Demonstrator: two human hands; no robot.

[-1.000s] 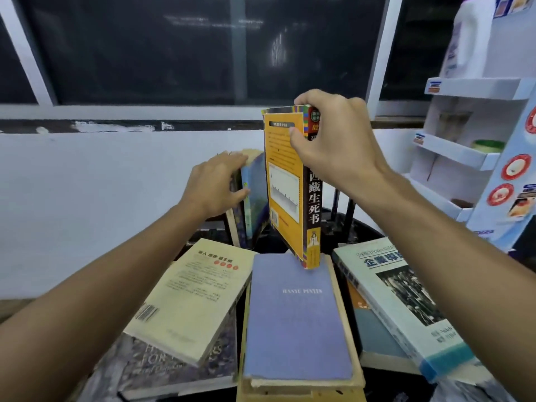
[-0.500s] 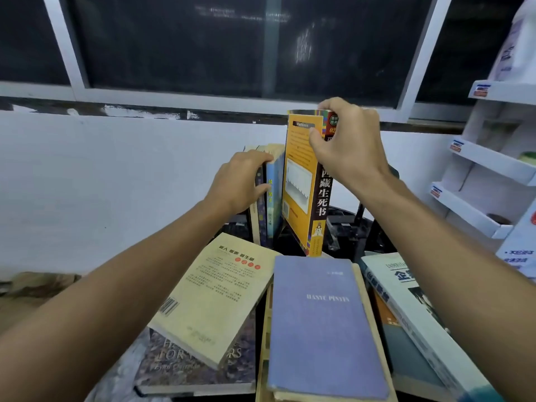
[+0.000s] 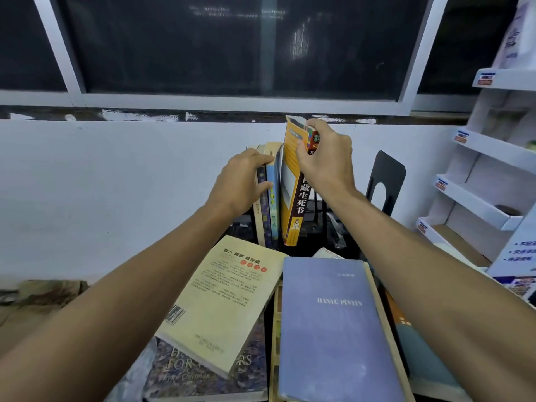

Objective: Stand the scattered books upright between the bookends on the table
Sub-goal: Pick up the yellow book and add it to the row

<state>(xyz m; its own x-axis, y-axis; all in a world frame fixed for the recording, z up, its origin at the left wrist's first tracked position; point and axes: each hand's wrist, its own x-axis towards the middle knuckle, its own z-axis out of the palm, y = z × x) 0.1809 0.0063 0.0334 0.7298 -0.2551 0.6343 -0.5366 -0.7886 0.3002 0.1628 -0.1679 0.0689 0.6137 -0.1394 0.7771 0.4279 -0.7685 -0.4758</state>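
The right hand (image 3: 324, 161) is gripping the yellow book (image 3: 293, 204) near its top, fingers curled over the spine and thumb on the cover. It is holding the book slightly tilted, top leaning away from the row and foot hanging close to the desk (image 3: 307, 249), just beside the standing books (image 3: 269, 210). The left hand (image 3: 237, 184) is clasping those standing books, fingers over their tops and thumb on a spine, bracing them upright.

To do this well, the foot should probably be going down first, tight against the blue spine, with the top then swinging in until the covers are lying flush. The left hand is best not letting go before that contact, since the black bookend (image 3: 385, 175) is standing well apart on the right and is offering no support there. The cream paperback (image 3: 223, 300) and the blue HANYU PINYIN book (image 3: 330, 329) are lying flat nearer the person, waiting their turn.
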